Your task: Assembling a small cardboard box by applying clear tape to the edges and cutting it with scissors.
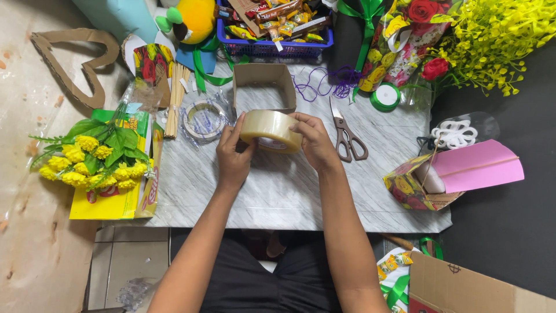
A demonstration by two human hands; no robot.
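Note:
A large roll of clear-tan packing tape (270, 130) is held up over the marble-patterned board (278, 191) between both my hands. My left hand (232, 156) grips its left side with the thumb on the rim. My right hand (313, 141) holds the right side, fingers curled over the top edge. Just behind the tape stands an open brown cardboard frame (263, 87). Brown-handled scissors (346, 139) lie right of my right hand.
A smaller tape roll (202, 120) and wooden skewers (172, 98) lie at left, by yellow artificial flowers (95, 159). A blue basket of snacks (275, 29) sits at the back. Flower-print box with pink paper (449, 177), green ribbon spool (386, 97), cardboard heart (75, 61), carton (463, 287).

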